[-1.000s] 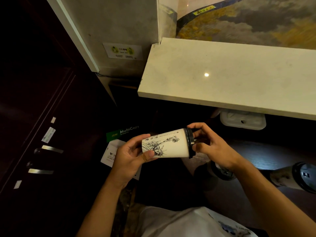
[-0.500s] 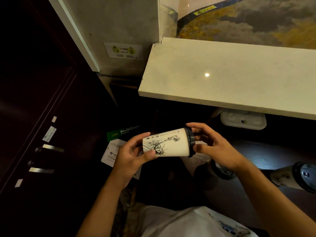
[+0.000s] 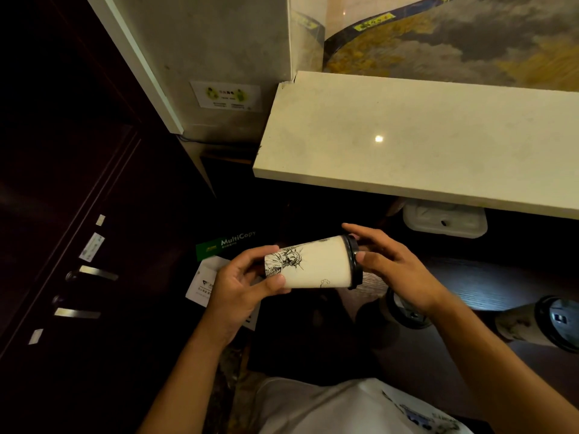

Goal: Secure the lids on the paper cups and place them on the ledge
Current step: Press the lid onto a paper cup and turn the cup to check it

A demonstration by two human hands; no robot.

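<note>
The left hand (image 3: 241, 289) curls thumb and fingers around the base of a white paper cup with a black line drawing (image 3: 313, 264), held on its side in mid-air, while the right hand (image 3: 398, 270) pinches the rim of the black plastic lid (image 3: 354, 261) between thumb and fingers. Above them runs the pale cream stone ledge (image 3: 407, 145), bare but for a light's reflection. Below lie a dark wood surface (image 3: 488, 283) bearing two more lidded cups (image 3: 551, 324), a green MultiCopy box (image 3: 225, 244), and dark cabinet doors (image 3: 62, 245) at left.
</note>
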